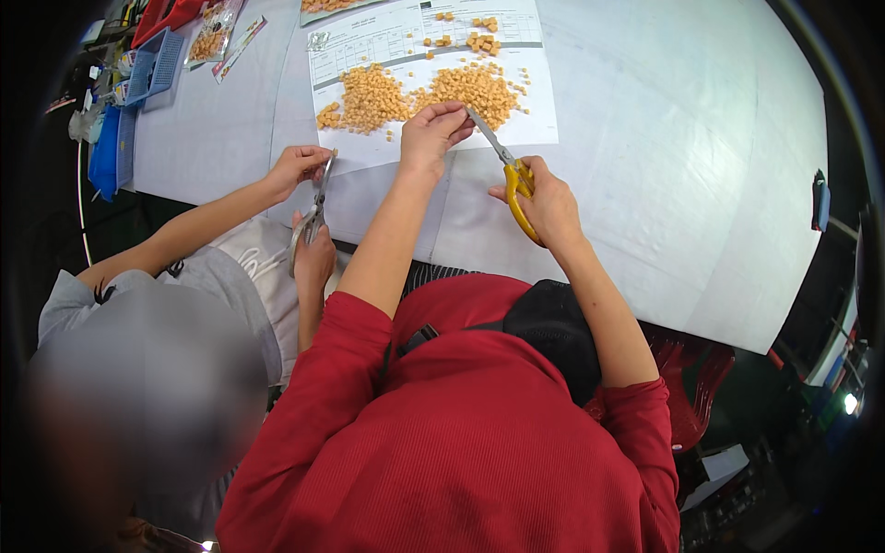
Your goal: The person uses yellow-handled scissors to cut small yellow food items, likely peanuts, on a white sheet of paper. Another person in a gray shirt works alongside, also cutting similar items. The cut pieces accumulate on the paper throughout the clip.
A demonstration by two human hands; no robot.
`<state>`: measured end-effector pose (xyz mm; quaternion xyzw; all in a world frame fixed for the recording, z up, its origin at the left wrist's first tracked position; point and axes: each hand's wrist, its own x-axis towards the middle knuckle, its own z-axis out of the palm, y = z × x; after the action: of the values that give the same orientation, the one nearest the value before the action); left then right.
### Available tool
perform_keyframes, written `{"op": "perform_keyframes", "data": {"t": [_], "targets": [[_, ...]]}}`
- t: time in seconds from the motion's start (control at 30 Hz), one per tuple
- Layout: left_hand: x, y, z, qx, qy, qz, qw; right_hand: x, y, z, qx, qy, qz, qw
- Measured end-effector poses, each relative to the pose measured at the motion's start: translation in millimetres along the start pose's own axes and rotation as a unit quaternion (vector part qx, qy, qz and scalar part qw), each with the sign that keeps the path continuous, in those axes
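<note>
In my right hand (pixel 553 207) is a pair of yellow-handled scissors (pixel 498 146), with my fingers closed round the handles. The blades point up and left, their tips right beside the fingertips of my left hand (pixel 435 136). That hand is closed in a pinch, and whatever lies between the fingers is too small or hidden to name. Just beyond it, two heaps of tiny orange-tan cubes, a left heap (pixel 371 100) and a right heap (pixel 479 90), lie on white printed sheets (pixel 542 124). Larger cubes (pixel 483 42) of the same colour sit farther back.
To my left a co-worker's hand (pixel 300 169) pinches something small at the tips of metal scissors (pixel 320 198). A blue basket (pixel 155 66), a blue bin (pixel 106 152) and a bag of orange pieces (pixel 212 37) are at the white table's (pixel 682 184) left end.
</note>
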<state>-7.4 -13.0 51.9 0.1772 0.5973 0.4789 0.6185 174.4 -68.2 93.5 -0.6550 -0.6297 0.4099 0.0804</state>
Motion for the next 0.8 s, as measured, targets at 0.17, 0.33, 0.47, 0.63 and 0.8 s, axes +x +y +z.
{"op": "perform_keyframes", "data": {"t": [0.17,0.33,0.47,0.63,0.8], "targets": [[57,11,-5,0.325,0.126,0.19,0.918,29,-4,-11,0.005,-0.034,0.049,0.998],[133,23,0,0.47,0.127,0.29,0.824,54,6,-19,0.017,-0.021,0.073,0.997],[170,26,12,0.581,0.117,0.337,0.731,73,15,-25,0.017,-0.026,0.073,0.997],[176,33,12,0.47,0.088,0.24,0.845,82,20,-22,0.032,-0.033,0.053,0.998],[113,34,10,0.077,-0.017,0.036,0.996,65,12,-19,0.05,-0.026,0.022,0.998]]}}
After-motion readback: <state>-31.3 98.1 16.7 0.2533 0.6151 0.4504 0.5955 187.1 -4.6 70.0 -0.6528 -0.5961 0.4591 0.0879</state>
